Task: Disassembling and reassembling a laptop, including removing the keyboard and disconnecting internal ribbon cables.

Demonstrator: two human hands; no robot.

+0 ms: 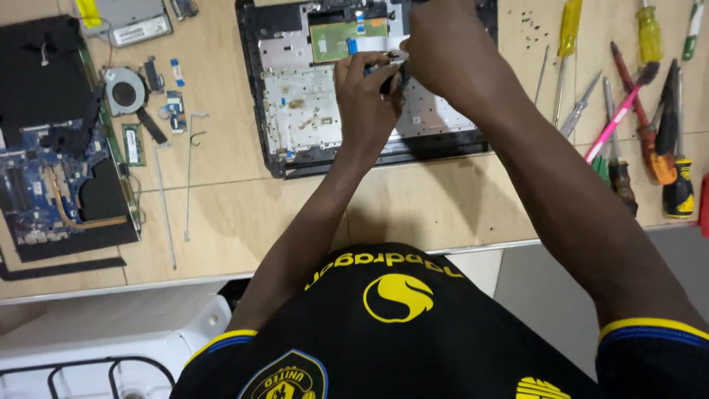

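An opened black laptop shell (pixel 295 96) with a silver inner plate and a green circuit board (pixel 347 37) lies at the table's far middle. My left hand (pixel 365 96) hovers over its centre, fingers pinched on a small dark piece with a blue tab (pixel 378 71). My right hand (pixel 450 52) reaches in from the right, its fingertips closed at the end of a flat white ribbon cable (pixel 380 53). The two hands touch each other above the shell. The right fingers are mostly hidden under the hand.
A bare motherboard (pixel 52 185), a cooling fan (pixel 124 92), a memory stick (pixel 133 144) and thin metal rods (pixel 188 177) lie on the left. Several screwdrivers (pixel 650 37) and loose black screws (pixel 532 22) are on the right. A white stove (pixel 111 355) stands below the table edge.
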